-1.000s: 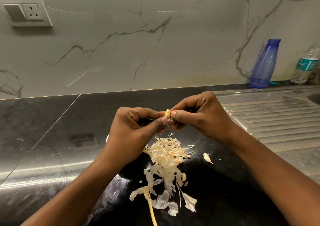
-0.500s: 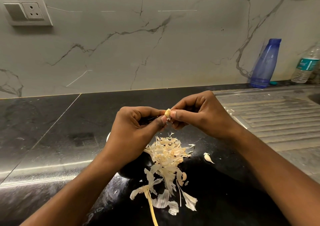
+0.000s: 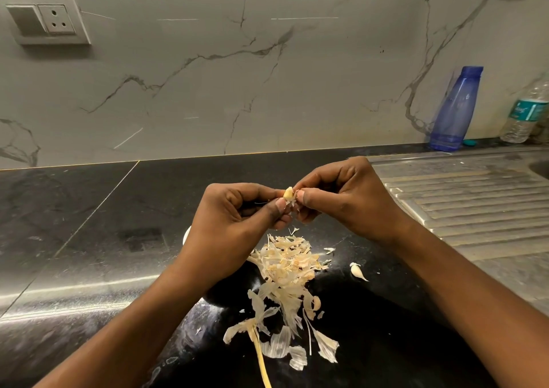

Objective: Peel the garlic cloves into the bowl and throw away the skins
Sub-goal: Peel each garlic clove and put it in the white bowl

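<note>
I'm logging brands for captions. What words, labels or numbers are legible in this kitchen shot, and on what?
Nothing can be quoted.
On the clear plastic bottle: a teal label with white print, too blurred to read.
On the blue bottle: no text visible.
On the switch and socket plate: no markings visible.

A black stone desk (image 3: 89, 209) meets a grey-veined marble wall (image 3: 267, 75). A switch and socket plate (image 3: 49, 19) sits on the wall at upper left. At right lies a ridged steel drainboard (image 3: 475, 203). Behind it a blue bottle (image 3: 456, 110) stands upright, a teal cap (image 3: 469, 142) at its foot, and near it a clear water bottle (image 3: 525, 114).
</note>
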